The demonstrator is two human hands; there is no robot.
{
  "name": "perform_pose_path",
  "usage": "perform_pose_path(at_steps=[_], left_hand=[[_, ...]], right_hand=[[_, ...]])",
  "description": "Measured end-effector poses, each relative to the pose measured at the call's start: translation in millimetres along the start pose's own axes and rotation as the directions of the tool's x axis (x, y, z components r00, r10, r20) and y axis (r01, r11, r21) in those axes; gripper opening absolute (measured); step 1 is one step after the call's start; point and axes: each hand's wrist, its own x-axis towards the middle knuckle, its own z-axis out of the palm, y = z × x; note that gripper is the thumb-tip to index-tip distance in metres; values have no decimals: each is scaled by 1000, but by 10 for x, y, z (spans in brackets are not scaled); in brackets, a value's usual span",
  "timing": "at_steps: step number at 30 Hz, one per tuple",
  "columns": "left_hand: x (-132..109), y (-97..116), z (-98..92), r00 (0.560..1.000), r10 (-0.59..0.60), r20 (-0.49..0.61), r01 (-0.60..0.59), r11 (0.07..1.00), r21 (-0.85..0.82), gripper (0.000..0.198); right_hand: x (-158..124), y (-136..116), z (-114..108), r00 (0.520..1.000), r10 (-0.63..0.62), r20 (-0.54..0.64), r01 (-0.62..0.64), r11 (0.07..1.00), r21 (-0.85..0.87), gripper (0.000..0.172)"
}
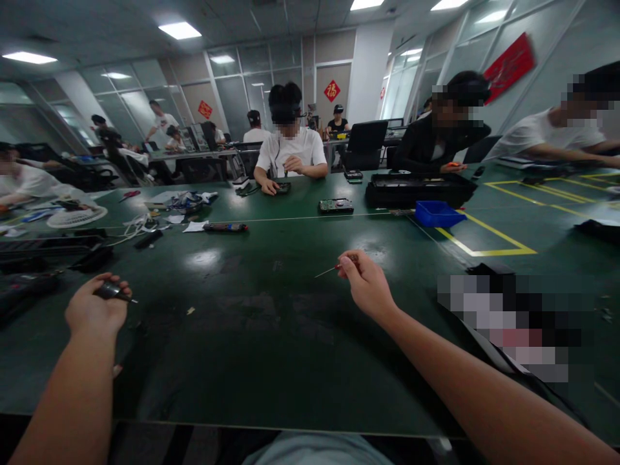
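Observation:
My left hand (pixel 97 309) hovers over the left part of the green table (pixel 271 323), fingers closed round a small dark tool (pixel 110 292) with a thin metal tip pointing right. My right hand (pixel 365 284) is held above the table's middle, pinching a thin screwdriver (pixel 334 268) with a reddish handle; its fine shaft points left. Both forearms reach in from the bottom edge. The two hands are well apart.
Across the table a person in white works on a small device (pixel 282 188). A circuit board (pixel 336 206), a black tray (pixel 419 190), a blue bin (pixel 438 213), a screwdriver (pixel 225 227) and cluttered parts (pixel 184 202) lie farther off. Yellow tape lines (pixel 489 239) mark the right side. Other people sit around.

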Motion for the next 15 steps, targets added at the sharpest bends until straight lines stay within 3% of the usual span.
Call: perform_pose_path(at_steps=[12, 15], left_hand=[[-62, 1, 20, 1000, -6, 19, 8, 996, -89, 28], [-24, -19, 12, 995, 72, 71, -73, 997, 1, 25]], right_hand=[[0, -26, -12, 1000, 14, 25, -13, 999, -36, 26], [-3, -30, -11, 1000, 9, 24, -8, 999, -42, 25]])
